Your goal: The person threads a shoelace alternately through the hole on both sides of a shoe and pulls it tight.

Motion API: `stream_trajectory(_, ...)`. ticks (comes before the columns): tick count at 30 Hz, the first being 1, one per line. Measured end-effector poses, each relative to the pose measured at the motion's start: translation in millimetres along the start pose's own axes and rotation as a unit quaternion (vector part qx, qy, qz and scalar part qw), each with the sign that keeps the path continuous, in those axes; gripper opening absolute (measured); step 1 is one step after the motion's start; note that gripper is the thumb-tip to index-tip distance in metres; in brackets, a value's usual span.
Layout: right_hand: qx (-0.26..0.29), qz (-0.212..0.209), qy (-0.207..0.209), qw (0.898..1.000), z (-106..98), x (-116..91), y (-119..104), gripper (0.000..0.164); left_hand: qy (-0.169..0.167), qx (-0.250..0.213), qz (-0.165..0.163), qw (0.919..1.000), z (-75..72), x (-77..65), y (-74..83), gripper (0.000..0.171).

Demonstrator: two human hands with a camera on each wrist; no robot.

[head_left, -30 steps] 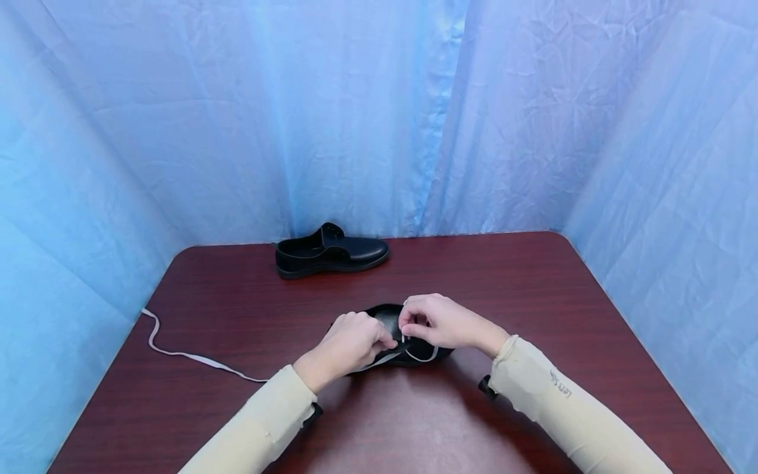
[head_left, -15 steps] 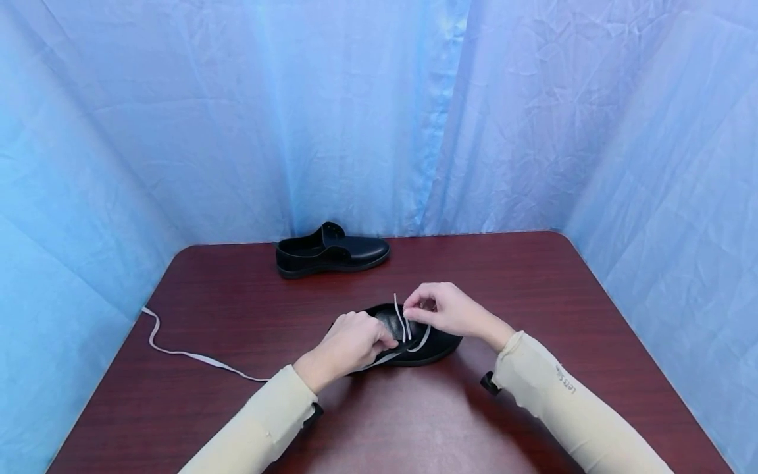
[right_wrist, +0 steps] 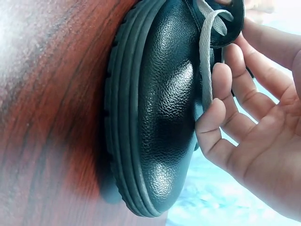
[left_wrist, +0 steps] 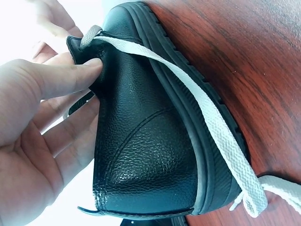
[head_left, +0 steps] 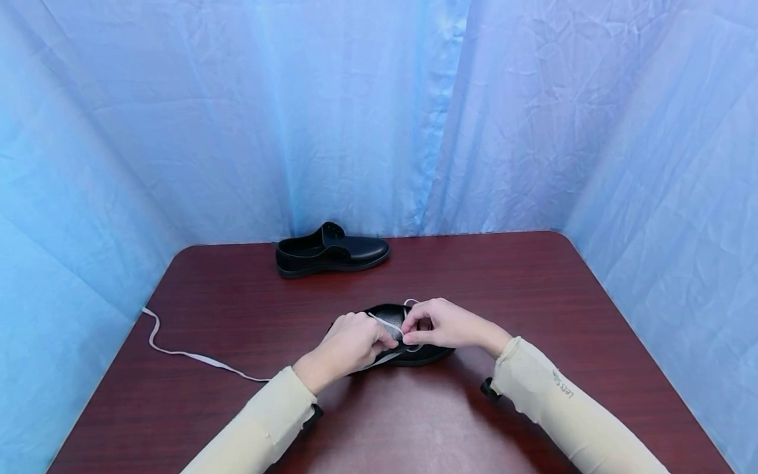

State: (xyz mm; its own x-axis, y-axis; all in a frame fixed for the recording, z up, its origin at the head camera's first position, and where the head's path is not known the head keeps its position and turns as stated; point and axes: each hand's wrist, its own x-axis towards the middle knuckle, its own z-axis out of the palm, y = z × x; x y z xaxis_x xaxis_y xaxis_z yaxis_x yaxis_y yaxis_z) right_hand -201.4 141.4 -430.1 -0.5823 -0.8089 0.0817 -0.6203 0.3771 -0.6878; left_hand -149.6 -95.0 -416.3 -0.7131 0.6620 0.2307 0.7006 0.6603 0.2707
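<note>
A black leather shoe (left_wrist: 146, 136) lies between my hands, its toe pointing right in the head view. My left hand (head_left: 353, 339) grips the shoe's eyelet flap, thumb on the outer face and fingers behind it. From an eyelet there, a flat white shoelace (left_wrist: 202, 101) runs down the side to the table. My right hand (head_left: 447, 322) pinches another stretch of the shoelace (right_wrist: 205, 61) between thumb and forefinger, above the shoe's opening. A thin lace end points left toward the left hand in the head view. Both hands partly hide the shoe there.
A second black shoe (head_left: 358, 251), with no lace in its eyelets, stands toward the back of the dark red table (head_left: 497, 276). The lace's long tail (head_left: 204, 359) trails to the left edge. Blue curtains (head_left: 367, 118) surround the back and sides.
My right hand rose a little with the lace, then came back down toward the left hand. The upright lace end now leans left. My left hand and the shoe have stayed put.
</note>
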Motion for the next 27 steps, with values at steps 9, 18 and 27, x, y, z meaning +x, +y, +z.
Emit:
stream_trajectory(9, 0.017, -0.004, 0.009, 1.0, 3.7, -0.6, 2.6, 0.007, 0.004, 0.007, -0.001, 1.0, 1.3, -0.1, -1.2, 0.017)
stream_trajectory(18, 0.007, -0.019, 0.04, 0.999, 8.6, 2.1, 6.7, 0.014, 0.014, 0.004, 0.007, 0.9999, 1.8, -0.4, -1.3, 0.017)
stream_trajectory(27, 0.011, -0.009, 0.068, 0.998, 8.0, 3.2, 6.7, 0.013, -0.004, -0.058, 0.006, 0.9983, -2.5, 0.5, -4.3, 0.014)
